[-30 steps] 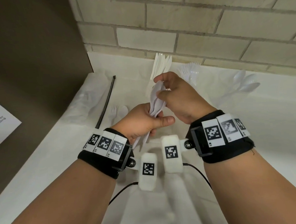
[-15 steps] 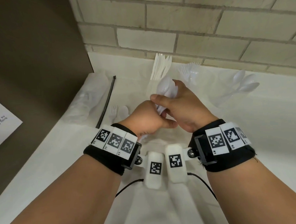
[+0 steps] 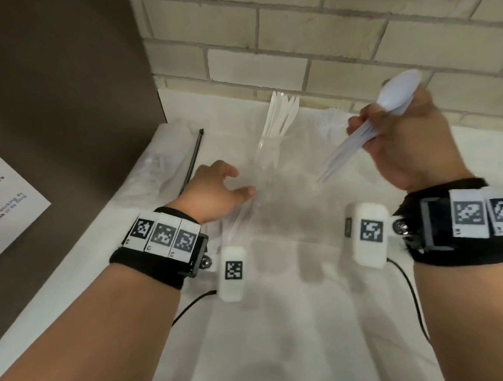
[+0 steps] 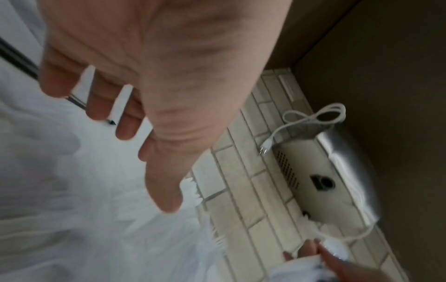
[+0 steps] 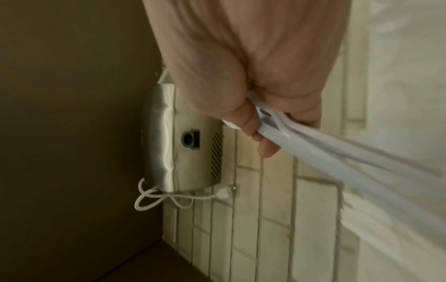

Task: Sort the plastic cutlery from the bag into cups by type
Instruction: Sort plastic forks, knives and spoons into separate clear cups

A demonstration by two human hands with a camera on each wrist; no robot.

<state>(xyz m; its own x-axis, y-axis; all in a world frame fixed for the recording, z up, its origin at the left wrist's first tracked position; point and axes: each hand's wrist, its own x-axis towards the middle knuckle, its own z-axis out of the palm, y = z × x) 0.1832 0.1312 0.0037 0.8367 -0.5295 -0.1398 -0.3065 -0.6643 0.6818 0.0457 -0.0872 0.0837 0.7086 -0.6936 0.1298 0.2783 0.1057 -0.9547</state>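
My right hand (image 3: pixel 393 130) is raised at the right and grips a bundle of white plastic spoons (image 3: pixel 358 138), bowls up near the brick wall, handles slanting down-left. The right wrist view shows the spoon handles (image 5: pixel 301 141) pinched between thumb and fingers. My left hand (image 3: pixel 221 189) hovers low over the white table with fingers relaxed and spread, holding nothing; its fingers (image 4: pixel 125 122) are spread in the left wrist view too. A clear cup (image 3: pixel 267 151) holding white knives (image 3: pixel 281 113) stands behind it. A clear cup of forks (image 3: pixel 331 122) stands further right, partly hidden by my right hand.
A black cable tie (image 3: pixel 194 157) and a crumpled clear bag (image 3: pixel 156 172) lie at the table's left. More white cutlery (image 3: pixel 237 220) lies under my left hand. A brick wall (image 3: pixel 295 42) backs the table; a brown panel stands on the left.
The hands have separated. My right hand took the spoon bundle up and to the right; my left hand let go and dropped toward the table on the left.
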